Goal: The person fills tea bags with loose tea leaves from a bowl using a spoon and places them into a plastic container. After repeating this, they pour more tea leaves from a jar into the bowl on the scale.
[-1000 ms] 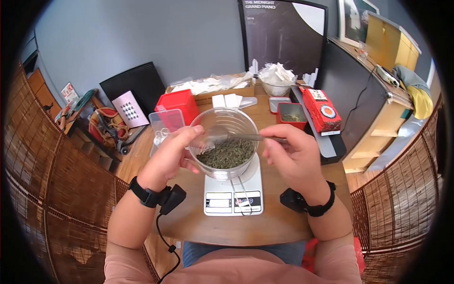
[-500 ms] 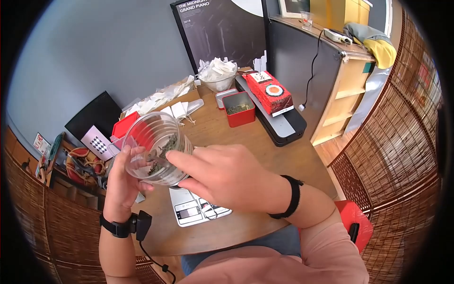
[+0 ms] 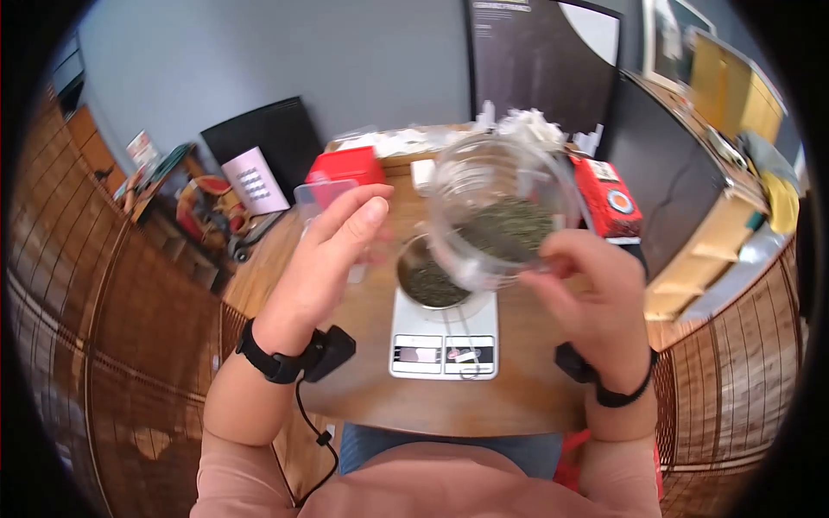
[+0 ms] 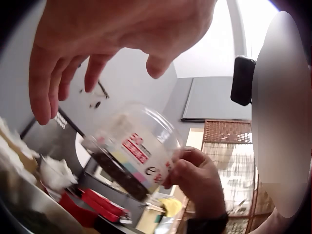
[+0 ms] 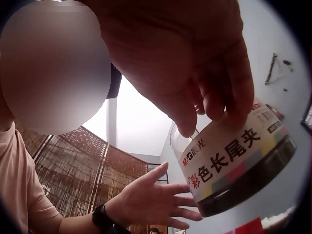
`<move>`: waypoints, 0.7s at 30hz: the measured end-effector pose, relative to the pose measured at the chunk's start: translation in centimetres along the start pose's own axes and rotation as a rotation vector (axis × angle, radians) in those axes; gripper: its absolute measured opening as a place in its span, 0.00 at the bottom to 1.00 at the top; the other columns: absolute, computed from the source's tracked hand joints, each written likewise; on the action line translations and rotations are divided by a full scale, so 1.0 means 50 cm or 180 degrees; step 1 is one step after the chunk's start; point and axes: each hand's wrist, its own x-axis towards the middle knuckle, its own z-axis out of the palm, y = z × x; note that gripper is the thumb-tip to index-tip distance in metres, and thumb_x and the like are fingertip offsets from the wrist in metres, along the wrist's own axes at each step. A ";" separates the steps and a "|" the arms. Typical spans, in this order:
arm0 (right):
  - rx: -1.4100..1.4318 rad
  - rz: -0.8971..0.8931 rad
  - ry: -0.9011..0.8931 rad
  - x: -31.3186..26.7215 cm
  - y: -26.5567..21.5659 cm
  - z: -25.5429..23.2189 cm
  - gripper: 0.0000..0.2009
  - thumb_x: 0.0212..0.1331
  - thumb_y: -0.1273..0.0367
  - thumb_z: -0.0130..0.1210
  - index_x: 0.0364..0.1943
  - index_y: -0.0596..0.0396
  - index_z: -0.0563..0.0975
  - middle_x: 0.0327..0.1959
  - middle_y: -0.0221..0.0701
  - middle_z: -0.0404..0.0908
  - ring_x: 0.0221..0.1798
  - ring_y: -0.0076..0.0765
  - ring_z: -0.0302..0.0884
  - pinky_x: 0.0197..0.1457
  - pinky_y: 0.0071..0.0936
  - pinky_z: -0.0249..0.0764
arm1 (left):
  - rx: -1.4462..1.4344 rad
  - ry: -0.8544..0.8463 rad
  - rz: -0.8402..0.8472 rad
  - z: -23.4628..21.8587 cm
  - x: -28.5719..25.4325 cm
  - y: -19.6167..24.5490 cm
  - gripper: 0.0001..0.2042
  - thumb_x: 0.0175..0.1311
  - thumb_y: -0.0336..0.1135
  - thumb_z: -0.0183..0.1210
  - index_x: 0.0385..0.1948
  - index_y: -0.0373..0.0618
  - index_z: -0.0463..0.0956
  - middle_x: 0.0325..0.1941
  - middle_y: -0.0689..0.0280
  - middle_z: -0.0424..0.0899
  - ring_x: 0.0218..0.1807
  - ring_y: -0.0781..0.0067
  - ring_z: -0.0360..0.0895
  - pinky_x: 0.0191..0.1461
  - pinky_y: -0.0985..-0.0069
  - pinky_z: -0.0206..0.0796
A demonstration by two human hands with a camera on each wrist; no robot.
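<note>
Raised over the table, a clear jar [image 3: 451, 194] with dried green leaves [image 3: 518, 220] is tilted and blurred by motion. My right hand [image 3: 600, 302] pinches its rim side; in the right wrist view the fingers lie against the labelled jar [image 5: 229, 161]. My left hand [image 3: 324, 259] is apart from the jar, its fingers extended and holding nothing, as the left wrist view of the hand [image 4: 112, 29] also shows. Below, a metal bowl [image 3: 402, 274] of dark leaves stands on a white scale [image 3: 445, 367]. Whether a spoon lies inside the jar, I cannot tell.
Behind the scale are a red box [image 3: 345, 168], a shallow tray of white packets [image 3: 401, 141] and a pile of white bags [image 3: 534, 128]. A red packet [image 3: 609, 207] stands at the back right, beside a wooden shelf [image 3: 695, 250].
My left hand has let go of the jar. My right hand, earlier reaching in with a spoon, now grips the jar, which has moved right. The bowl on the scale has come into sight.
</note>
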 end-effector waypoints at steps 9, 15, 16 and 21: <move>-0.0033 0.0510 0.0210 0.016 -0.004 -0.036 0.12 0.41 0.80 0.64 0.30 0.61 0.73 0.20 0.30 0.72 0.22 0.21 0.70 0.28 0.17 0.68 | 0.3060 0.0987 -0.0217 -0.260 -0.046 -0.087 0.13 0.54 0.34 0.62 0.37 0.34 0.76 0.31 0.66 0.78 0.33 0.77 0.74 0.39 0.78 0.67; -0.0368 0.0904 -0.0154 -0.035 0.029 -0.068 0.12 0.42 0.79 0.64 0.30 0.60 0.72 0.17 0.29 0.69 0.20 0.22 0.67 0.26 0.20 0.65 | 0.2756 0.0948 -0.0716 -0.305 -0.049 -0.207 0.21 0.47 0.39 0.67 0.39 0.30 0.77 0.30 0.60 0.80 0.33 0.70 0.77 0.38 0.74 0.69; -0.0342 0.1132 -0.0171 -0.045 0.035 -0.068 0.11 0.42 0.79 0.63 0.29 0.60 0.72 0.16 0.29 0.68 0.20 0.23 0.66 0.26 0.21 0.65 | 0.2621 0.0918 -0.0741 -0.314 -0.045 -0.235 0.22 0.45 0.39 0.68 0.39 0.31 0.78 0.29 0.61 0.80 0.32 0.70 0.77 0.38 0.75 0.69; -0.1041 0.1175 -0.0642 -0.101 0.080 -0.074 0.11 0.43 0.74 0.65 0.30 0.57 0.74 0.17 0.34 0.72 0.20 0.34 0.71 0.26 0.29 0.68 | 0.2252 0.0750 -0.0670 -0.270 -0.035 -0.230 0.18 0.43 0.35 0.69 0.35 0.34 0.80 0.28 0.62 0.82 0.30 0.76 0.76 0.37 0.76 0.68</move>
